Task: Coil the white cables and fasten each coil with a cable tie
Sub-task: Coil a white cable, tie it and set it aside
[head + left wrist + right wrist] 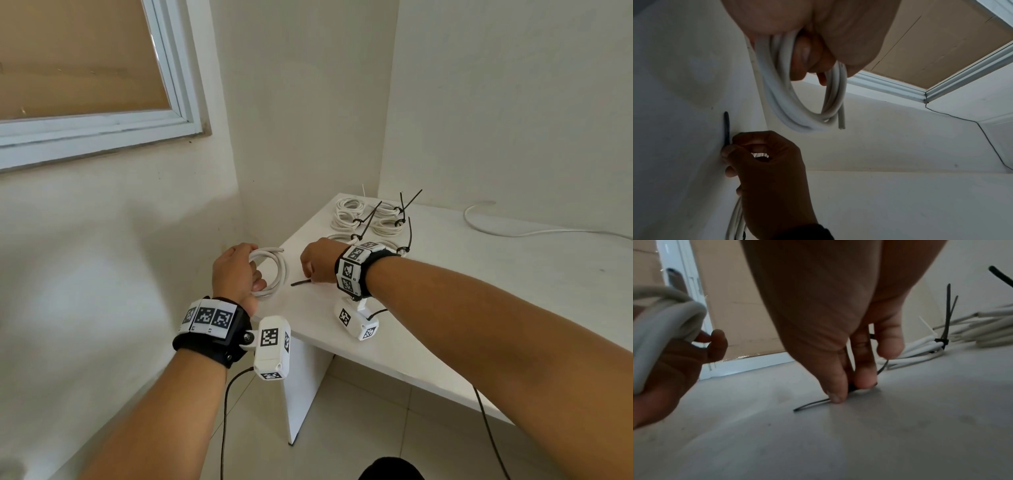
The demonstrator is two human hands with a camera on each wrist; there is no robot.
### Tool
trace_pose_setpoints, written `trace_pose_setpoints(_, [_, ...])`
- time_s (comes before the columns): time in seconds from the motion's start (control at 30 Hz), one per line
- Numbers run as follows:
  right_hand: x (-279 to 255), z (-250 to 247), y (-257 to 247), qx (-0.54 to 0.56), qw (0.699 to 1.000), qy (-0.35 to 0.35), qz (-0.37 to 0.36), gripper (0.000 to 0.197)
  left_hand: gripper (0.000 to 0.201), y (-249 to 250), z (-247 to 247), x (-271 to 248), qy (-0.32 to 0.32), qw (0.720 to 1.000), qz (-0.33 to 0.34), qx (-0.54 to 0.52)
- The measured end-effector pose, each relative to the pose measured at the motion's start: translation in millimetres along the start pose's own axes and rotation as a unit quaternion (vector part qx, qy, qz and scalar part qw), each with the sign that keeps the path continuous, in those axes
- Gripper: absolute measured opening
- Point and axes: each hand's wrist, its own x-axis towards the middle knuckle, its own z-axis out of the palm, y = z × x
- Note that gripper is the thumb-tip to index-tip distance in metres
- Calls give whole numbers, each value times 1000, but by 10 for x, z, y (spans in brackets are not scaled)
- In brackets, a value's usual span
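Note:
My left hand grips a coil of white cable just off the left corner of the white table; the coil hangs from the curled fingers with a cut end pointing down. My right hand is down on the tabletop, thumb and fingers pinching a black cable tie that lies flat. In the right wrist view the fingertips press the tie against the table, its tail sticking out to the left.
Several white coils bound with black ties sit at the table's back left, near the wall corner. A loose white cable trails along the back right. Wall and window stand to the left, tiled floor below.

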Motion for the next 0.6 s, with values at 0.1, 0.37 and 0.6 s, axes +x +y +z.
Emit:
trace_pose_setpoints(0.1, [-67, 6, 31, 17, 1000, 2, -16, 17, 17, -12, 32, -16, -4, 1000, -4, 4])
trace_pose_setpoints(0.37, [-155, 13, 139, -45, 998, 26, -30, 10, 19, -9, 172, -80, -21, 1000, -5, 20])
trace_pose_setpoints(0.6, [-334, -139, 354, 102, 988, 105, -44, 16, 20, 22, 265, -126, -34, 999, 0, 23])
